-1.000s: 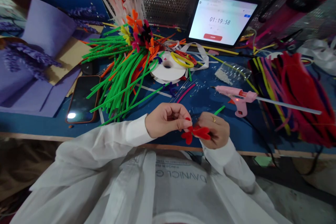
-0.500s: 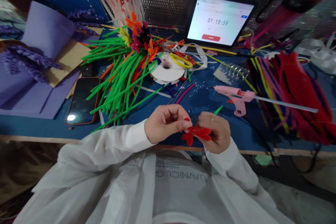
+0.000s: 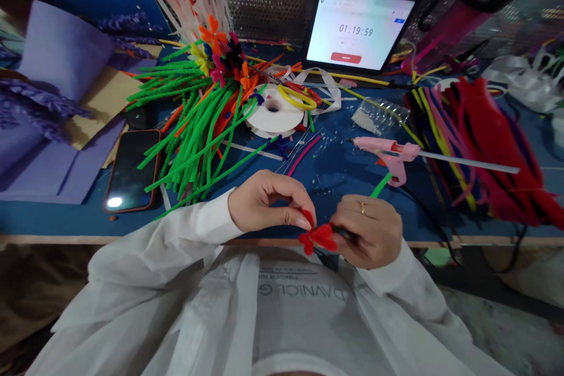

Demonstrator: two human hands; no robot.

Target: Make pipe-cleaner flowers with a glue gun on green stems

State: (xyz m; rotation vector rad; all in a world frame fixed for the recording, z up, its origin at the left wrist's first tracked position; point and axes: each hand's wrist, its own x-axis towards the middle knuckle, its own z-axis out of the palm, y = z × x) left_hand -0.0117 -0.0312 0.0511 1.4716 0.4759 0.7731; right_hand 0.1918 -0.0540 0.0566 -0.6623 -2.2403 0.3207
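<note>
Red flower (image 3: 318, 237) of fuzzy wire was held between both hands, low over the near edge of the bench (image 3: 66, 217), close to the body.

Left hand (image 3: 264, 202) was nearly closed, thumb and forefinger pinched on one upper petal. Right hand (image 3: 370, 232) was curled shut around the flower's base. A green stem (image 3: 379, 186) was seen sticking out past its knuckles, toward the glue gun (image 3: 388, 153).

Risks, as judged:
- The petal was gripped near its tip only. With too hard a pull it could be bent out of shape or twisted off the centre.
- The base was hidden inside the right fist, so the firmness of the joint could not be told. If that grip were slackened, the flower could be dropped past the bench edge onto the lap.
- The glue gun lay just beyond the right hand, with a red light seemingly lit. Knuckles or stem tip could be brought against it by a forward push.
- The heap of green stems (image 3: 198, 129) lay near the left forearm and could be swept aside by the sleeve.
</note>
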